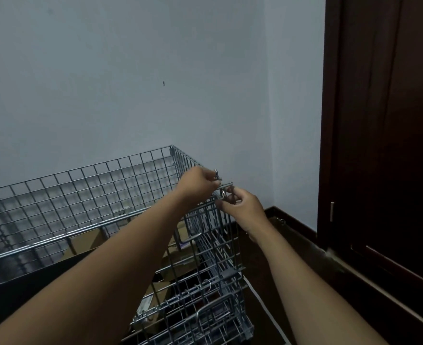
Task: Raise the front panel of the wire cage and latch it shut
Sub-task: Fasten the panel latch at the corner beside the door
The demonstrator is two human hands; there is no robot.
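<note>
**Caller:** Where are you on that cage?

**Me:** Both hands are up at the near right top corner of the wire cage (86, 195), which sits in the room corner against the grey wall (106, 83). The front panel (212, 245) looks raised; its top bar meets the corner right where my hands are. I'd judge the lifting done and the latching under way.

**Caller:** What are your fingers doing?

**Me:** My left hand (199, 183) is pinched shut on the latch ring (216, 174) just above the corner. My right hand (240, 204) is just below and outside the corner, fingers closed on the second ring (223, 194) and the sliding pin (226, 184) that pokes out past the corner.

**Caller:** Is the pin through?

**Me:** Can't tell; my fingers cover the joint.

**Caller:** So how do you do it cleanly?

**Me:** Hold the panel square to the corner with my left, so the pin lines up with its loop instead of scraping wire. Then slide with my right, straight along the top bar, no twisting. Turn the ring down once it's home, then give the panel a gentle tug.

**Caller:** Anything in the way?

**Me:** Cardboard boxes (86, 241) lie inside, below the corner, clear of the panel as far as I can see. The dark wooden door (384, 120) stands well right of the corner.
</note>
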